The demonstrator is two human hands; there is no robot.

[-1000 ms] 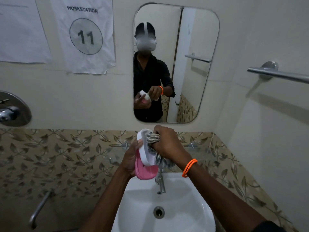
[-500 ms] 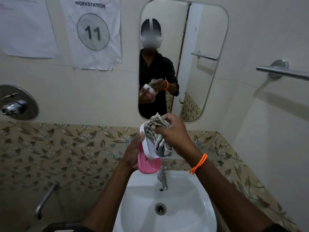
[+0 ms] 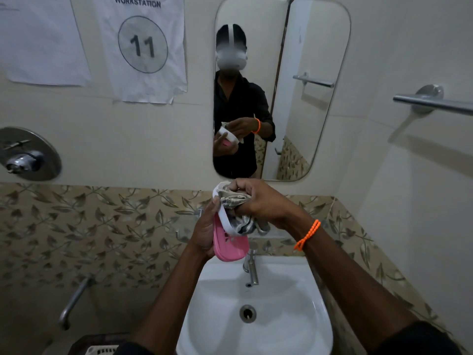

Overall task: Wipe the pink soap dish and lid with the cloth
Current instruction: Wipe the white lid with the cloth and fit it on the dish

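My left hand (image 3: pixel 204 234) holds the soap dish upright above the sink: a pink slotted part (image 3: pixel 231 245) at the bottom and a white part (image 3: pixel 225 219) stacked against it. My right hand (image 3: pixel 258 201), with an orange band on its wrist, grips a bunched striped cloth (image 3: pixel 238 201) and presses it into the top of the white part. The cloth's tail hangs down behind the dish. Most of the white part's inside is hidden by the cloth and my fingers.
A white sink (image 3: pixel 256 311) with a chrome tap (image 3: pixel 252 270) lies right below my hands. The mirror (image 3: pixel 320 98) hangs on the wall ahead. A towel bar (image 3: pixel 432 103) juts from the right wall, a shower valve (image 3: pixel 28 156) and a spout (image 3: pixel 73 301) at left.
My right hand has slid the cloth upward along the white part, from its middle to its top edge. The left hand keeps its hold on the dish.
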